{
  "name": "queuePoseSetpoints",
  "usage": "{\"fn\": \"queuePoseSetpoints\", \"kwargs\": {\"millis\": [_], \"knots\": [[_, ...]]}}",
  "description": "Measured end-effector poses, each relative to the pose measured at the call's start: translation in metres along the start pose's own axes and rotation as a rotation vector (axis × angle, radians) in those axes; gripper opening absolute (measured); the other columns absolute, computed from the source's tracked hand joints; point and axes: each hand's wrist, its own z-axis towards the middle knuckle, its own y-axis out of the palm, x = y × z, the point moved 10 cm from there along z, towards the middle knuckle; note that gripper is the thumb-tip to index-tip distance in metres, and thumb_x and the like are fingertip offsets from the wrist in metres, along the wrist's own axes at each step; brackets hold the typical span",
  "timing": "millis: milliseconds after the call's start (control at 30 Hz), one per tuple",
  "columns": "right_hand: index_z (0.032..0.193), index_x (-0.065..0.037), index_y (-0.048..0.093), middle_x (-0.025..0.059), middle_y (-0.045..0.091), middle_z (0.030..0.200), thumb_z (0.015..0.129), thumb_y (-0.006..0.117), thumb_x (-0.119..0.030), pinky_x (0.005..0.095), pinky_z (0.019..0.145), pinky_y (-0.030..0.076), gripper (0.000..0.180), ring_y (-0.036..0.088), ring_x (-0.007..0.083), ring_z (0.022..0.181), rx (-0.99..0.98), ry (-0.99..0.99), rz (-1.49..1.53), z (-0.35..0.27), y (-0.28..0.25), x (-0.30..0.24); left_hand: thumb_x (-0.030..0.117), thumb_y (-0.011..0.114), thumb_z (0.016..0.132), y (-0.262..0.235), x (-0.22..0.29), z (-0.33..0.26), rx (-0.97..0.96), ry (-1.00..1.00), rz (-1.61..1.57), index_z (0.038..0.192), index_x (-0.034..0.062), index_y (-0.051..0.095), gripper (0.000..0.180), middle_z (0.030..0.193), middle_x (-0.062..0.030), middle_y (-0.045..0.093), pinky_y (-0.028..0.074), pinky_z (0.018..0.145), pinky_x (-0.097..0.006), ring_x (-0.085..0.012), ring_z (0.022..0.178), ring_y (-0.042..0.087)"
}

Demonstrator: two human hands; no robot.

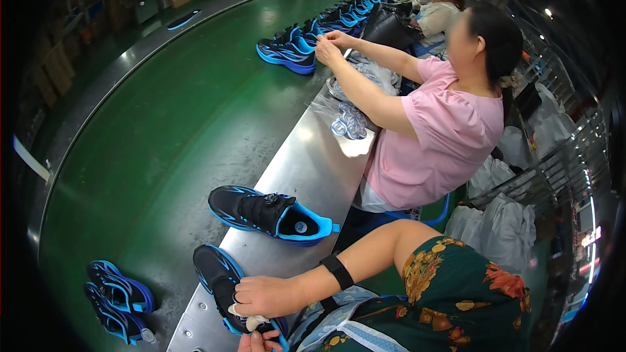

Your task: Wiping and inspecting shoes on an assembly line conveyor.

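At the near end of the steel workbench [306, 163], I watch the right hand [267, 296] lie curled over the top of a black-and-blue sneaker [218, 274], its fingers folded down against the shoe and a small white wad [251, 321] showing beneath them. Only the tip of the left hand [257, 342] enters at the lower edge of the view, just under that sneaker; I cannot tell whether it grips anything. A black band [337, 271] circles the right forearm. A second sneaker [270, 214] of the same colours lies farther along the workbench, apart from the first, its blue lining facing up. Left of the workbench, on the green conveyor belt [169, 124], a pair of blue sneakers [117, 300] rests near the edge, and a long row of sneakers [326, 26] runs away up the belt. Beside the workbench a co-worker in a pink shirt [443, 137] handles another shoe [287, 52] with both hands.
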Motion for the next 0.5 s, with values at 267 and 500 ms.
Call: {"fn": "queuePoseSetpoints", "kwargs": {"millis": [267, 500], "knots": [[0.088, -0.008, 0.057, 0.0068, 0.055, 0.081, 0.073, 0.060, -0.014, 0.0369, 0.076, 0.038, 0.016, 0.052, 0.0258, 0.084, -0.156, -0.030, -0.003, 0.004, 0.015, -0.011, 0.012, 0.050, 0.096, -0.005, -0.009, -0.007, 0.005, -0.033, -0.125, 0.113, -0.0054, 0.053, 0.025, 0.086, -0.0157, 0.065, 0.043, 0.056, -0.021, -0.0135, 0.057, 0.053], [0.113, -0.013, 0.059, 0.0092, 0.052, 0.078, 0.076, 0.066, -0.021, 0.0396, 0.070, 0.041, 0.038, 0.053, 0.0295, 0.078, -0.183, 0.009, 0.205, 0.022, 0.011, -0.038, 0.021, 0.049, 0.097, -0.022, -0.010, -0.025, -0.148, -0.003, -0.154, 0.116, -0.0037, 0.053, 0.031, 0.100, -0.0179, 0.066, 0.051, 0.065, -0.027, -0.0186, 0.078, 0.064]]}}
